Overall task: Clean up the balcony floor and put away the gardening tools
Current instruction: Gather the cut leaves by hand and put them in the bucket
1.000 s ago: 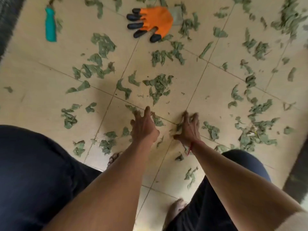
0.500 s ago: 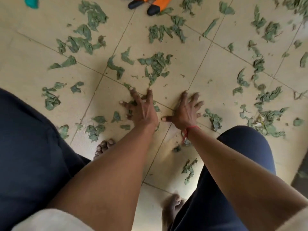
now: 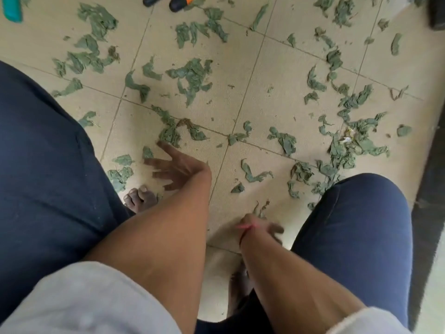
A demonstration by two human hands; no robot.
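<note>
Your left grip (image 3: 184,168) is wide open, with four fingers and the thumb spread straight, holding nothing. Its forefinger tip is just beside a clump of torn leaves (image 3: 170,135) on the floor (image 3: 265,100). I cannot tell whether the palm touches the tile.

Your right grip (image 3: 261,229) is low between your knees and closer to you than the left. It is too blurred to tell how far it is open or whether it holds anything. One curled dry leaf (image 3: 261,208) lies just beyond it.

Green leaf scraps (image 3: 192,75) lie on every side of both grips, too many to count singly, and thickest far to the right of the right grip. Far beyond the left grip, at the top edge, are one orange glove (image 3: 179,2) showing two black fingertips and one teal tool handle (image 3: 10,8).
</note>
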